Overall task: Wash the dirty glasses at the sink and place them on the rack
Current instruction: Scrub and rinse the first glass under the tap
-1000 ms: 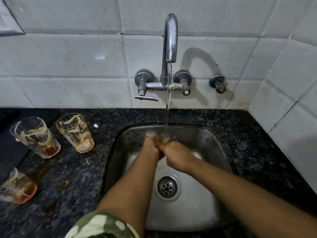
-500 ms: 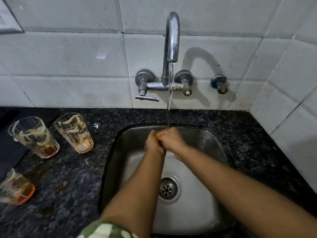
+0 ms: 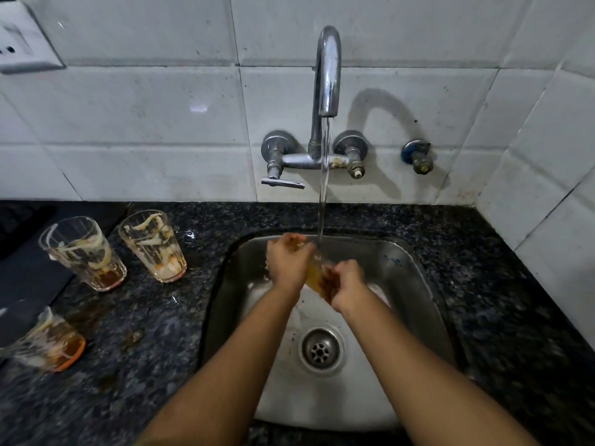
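Head view: a person holds a glass (image 3: 317, 274) in both hands over a steel sink (image 3: 402, 272), just under and beside the stream of water (image 3: 323, 188) running from a chrome tap (image 3: 328, 72). The left hand (image 3: 287, 262) wraps its fingers around the upper part of the glass; the right hand (image 3: 347, 284) grips the lower end. The glass lies tilted between them, amber-tinted and mostly hidden by the fingers. Both bare forearms reach in from the bottom edge, above the drain (image 3: 319, 350).

On the dark speckled counter (image 3: 154, 349) left of the sink stand two dirty glasses, one (image 3: 85, 254) farther left and one (image 3: 154, 246) nearer the sink, both upright, smeared with pale streaks and holding brown dregs. A third glass (image 3: 38, 346) lies on its side near the left edge, orange liquid pooled at its base. Brown spill marks (image 3: 133, 338) stain the counter beside it.

White tiles (image 3: 145, 107) line the wall behind. A small valve (image 3: 418, 157) sits right of the tap, and a socket plate (image 3: 19, 43) shows at the upper left.
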